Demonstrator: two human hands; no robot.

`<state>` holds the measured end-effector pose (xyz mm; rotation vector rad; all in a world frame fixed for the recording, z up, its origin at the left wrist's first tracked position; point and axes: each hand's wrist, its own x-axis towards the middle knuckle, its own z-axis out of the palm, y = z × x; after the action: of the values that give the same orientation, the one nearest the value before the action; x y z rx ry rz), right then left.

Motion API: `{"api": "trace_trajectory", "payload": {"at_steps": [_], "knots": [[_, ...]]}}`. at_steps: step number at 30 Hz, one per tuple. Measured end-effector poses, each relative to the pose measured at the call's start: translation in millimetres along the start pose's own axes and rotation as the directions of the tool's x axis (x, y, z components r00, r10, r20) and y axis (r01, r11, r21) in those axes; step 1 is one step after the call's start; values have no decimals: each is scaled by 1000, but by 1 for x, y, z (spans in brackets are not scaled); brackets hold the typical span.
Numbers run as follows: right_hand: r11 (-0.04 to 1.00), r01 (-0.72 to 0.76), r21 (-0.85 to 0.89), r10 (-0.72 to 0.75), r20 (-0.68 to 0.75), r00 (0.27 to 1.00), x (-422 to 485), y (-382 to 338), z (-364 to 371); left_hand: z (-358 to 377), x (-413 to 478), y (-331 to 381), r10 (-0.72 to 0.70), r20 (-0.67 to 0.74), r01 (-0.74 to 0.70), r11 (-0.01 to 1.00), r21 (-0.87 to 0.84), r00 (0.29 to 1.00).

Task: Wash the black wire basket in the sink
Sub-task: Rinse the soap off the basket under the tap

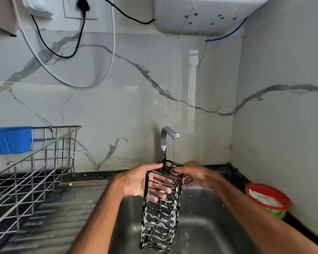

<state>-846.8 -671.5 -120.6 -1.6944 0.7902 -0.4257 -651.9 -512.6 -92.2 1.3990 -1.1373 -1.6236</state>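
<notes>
Gripped between the left hand [136,180] and right hand [195,175], the black wire basket [162,204] is thin black-coated metal wire, its lower part flecked with white foam. Below the hands the sink [200,231] is dull brushed steel; just behind them the tap [165,136] is polished chrome, bright and smooth. Left of the left hand the dish rack [35,171] is shiny bare steel wire, with a smooth blue plastic cup [11,139] on it. Right of the right hand is a red-rimmed plastic tub [268,200]. The wall [117,98] beyond is glossy and marble-veined; the counter [92,176] is dark speckled stone.
</notes>
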Motion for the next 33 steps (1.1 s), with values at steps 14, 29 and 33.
{"api": "trace_trajectory", "payload": {"at_steps": [14,29,33], "knots": [[986,54,-160,-8,276,961,5,-21,-3,12,22,6,9,-366,-93,972,-214,930],[657,272,-703,-208,178,962,-58,-44,84,5,30,-2,92,-676,-129,992,-4,731],[669,321,-670,-218,235,947,-109,-33,88,4,36,-6,102,-705,-167,986,-23,702]]}}
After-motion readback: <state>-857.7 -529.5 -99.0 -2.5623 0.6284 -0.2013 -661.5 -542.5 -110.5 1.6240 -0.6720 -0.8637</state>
